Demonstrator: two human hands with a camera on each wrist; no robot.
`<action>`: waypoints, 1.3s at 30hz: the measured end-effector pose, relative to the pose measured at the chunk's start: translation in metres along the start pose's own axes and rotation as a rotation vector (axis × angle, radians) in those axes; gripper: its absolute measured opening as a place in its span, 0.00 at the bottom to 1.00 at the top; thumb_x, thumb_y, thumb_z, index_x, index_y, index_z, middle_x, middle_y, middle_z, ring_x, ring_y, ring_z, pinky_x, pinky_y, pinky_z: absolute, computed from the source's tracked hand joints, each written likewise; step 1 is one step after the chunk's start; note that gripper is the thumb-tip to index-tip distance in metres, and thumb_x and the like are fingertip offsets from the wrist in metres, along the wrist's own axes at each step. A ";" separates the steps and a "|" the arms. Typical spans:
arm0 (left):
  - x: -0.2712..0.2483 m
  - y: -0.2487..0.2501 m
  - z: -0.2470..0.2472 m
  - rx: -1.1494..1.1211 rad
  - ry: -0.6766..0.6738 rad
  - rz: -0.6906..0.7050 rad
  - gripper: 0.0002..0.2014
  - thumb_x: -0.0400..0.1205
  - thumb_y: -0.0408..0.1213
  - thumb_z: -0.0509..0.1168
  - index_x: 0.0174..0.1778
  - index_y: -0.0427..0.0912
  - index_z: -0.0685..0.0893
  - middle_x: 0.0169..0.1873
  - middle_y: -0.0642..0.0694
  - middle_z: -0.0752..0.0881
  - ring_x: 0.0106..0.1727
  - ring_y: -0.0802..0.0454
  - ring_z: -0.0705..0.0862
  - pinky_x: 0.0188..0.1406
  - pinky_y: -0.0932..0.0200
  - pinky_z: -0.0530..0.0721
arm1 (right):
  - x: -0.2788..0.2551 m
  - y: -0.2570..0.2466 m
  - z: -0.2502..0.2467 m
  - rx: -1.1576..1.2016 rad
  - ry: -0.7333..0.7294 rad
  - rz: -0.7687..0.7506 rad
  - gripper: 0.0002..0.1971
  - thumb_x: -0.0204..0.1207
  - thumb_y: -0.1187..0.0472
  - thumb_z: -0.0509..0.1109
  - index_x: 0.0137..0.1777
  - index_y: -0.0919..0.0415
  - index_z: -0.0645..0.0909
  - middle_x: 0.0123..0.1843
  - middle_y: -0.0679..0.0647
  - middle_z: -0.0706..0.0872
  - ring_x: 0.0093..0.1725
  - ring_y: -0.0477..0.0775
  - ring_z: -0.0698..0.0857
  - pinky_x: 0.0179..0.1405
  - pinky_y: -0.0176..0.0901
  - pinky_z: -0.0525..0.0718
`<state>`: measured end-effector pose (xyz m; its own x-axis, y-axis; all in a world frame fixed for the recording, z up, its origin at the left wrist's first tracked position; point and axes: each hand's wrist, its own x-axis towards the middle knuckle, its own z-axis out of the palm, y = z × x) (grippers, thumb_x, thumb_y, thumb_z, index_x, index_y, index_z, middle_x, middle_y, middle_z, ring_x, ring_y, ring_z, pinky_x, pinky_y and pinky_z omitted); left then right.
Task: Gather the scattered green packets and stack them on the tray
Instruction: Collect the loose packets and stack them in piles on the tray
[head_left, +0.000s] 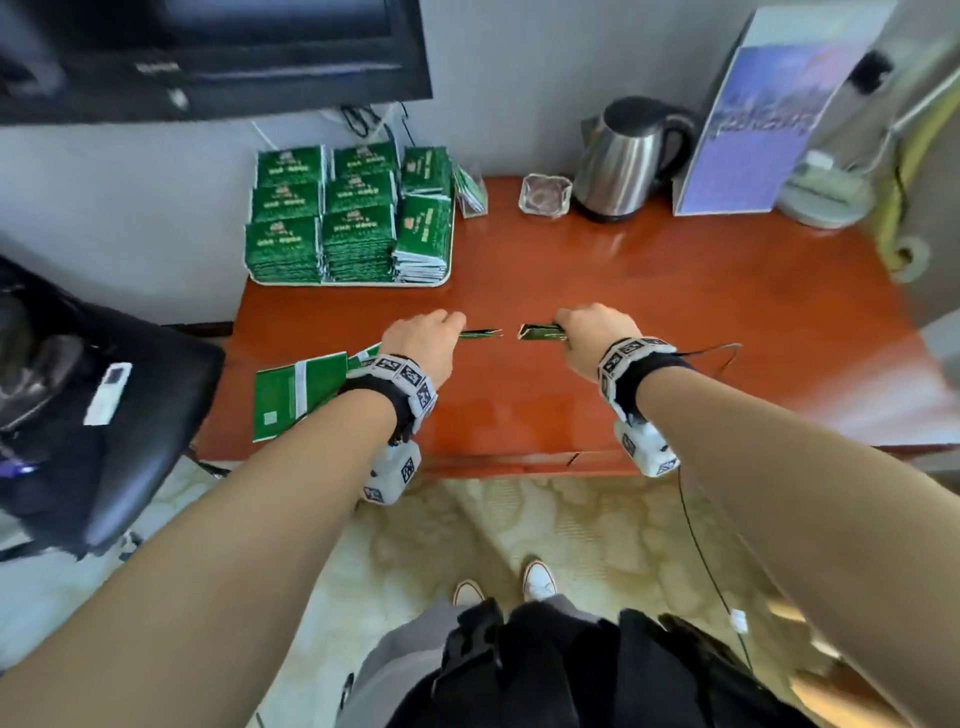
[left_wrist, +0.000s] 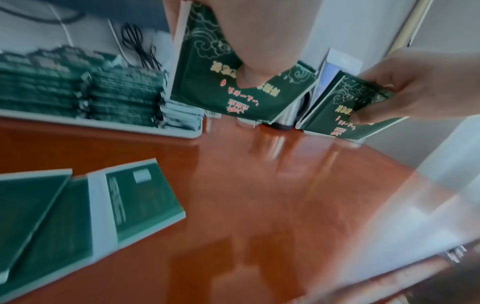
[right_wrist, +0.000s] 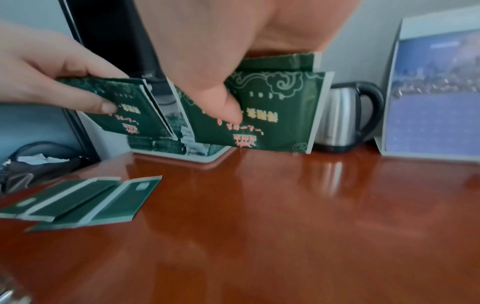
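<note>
We see the left hand (head_left: 423, 343) pinching a few green packets (left_wrist: 233, 86) between thumb and fingers above the table (head_left: 649, 322), and the right hand (head_left: 592, 338) pinching its own packets (right_wrist: 272, 115) just beside them, the two bundles apart; how many each holds we cannot tell, since palms hide their upper parts. More loose packets (head_left: 296, 395) lie face down at the near left edge, partly covered by the left wrist. The tray (head_left: 353, 283) at the far left is nearly hidden under its stacked packets (head_left: 343, 213); a kettle (head_left: 628, 161) stands far right.
</note>
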<state>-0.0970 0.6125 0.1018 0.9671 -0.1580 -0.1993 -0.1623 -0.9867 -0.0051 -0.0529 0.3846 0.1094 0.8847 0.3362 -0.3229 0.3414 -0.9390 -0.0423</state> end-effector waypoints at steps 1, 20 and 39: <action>0.005 -0.004 -0.011 0.000 0.017 -0.035 0.20 0.83 0.26 0.57 0.69 0.47 0.75 0.55 0.46 0.85 0.48 0.41 0.85 0.39 0.49 0.81 | 0.011 0.000 -0.013 0.004 0.034 -0.023 0.08 0.77 0.66 0.62 0.54 0.56 0.77 0.46 0.55 0.83 0.44 0.63 0.83 0.39 0.50 0.82; 0.123 -0.086 -0.015 -0.193 0.095 -0.292 0.35 0.84 0.22 0.54 0.88 0.35 0.49 0.88 0.35 0.50 0.88 0.41 0.54 0.86 0.45 0.60 | 0.250 -0.061 -0.082 -0.069 0.110 -0.363 0.32 0.73 0.77 0.62 0.74 0.49 0.79 0.62 0.57 0.86 0.60 0.65 0.85 0.60 0.59 0.87; 0.230 -0.056 0.017 -0.322 -0.001 -0.641 0.33 0.89 0.31 0.50 0.88 0.35 0.42 0.88 0.39 0.39 0.88 0.44 0.38 0.86 0.36 0.45 | 0.444 -0.032 -0.073 -0.280 0.218 -1.076 0.39 0.57 0.85 0.74 0.71 0.60 0.84 0.71 0.66 0.83 0.73 0.77 0.77 0.71 0.75 0.75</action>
<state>0.1312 0.6316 0.0391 0.8526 0.4559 -0.2553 0.5035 -0.8475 0.1682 0.3521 0.5692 0.0367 0.1152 0.9906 -0.0733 0.9932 -0.1137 0.0233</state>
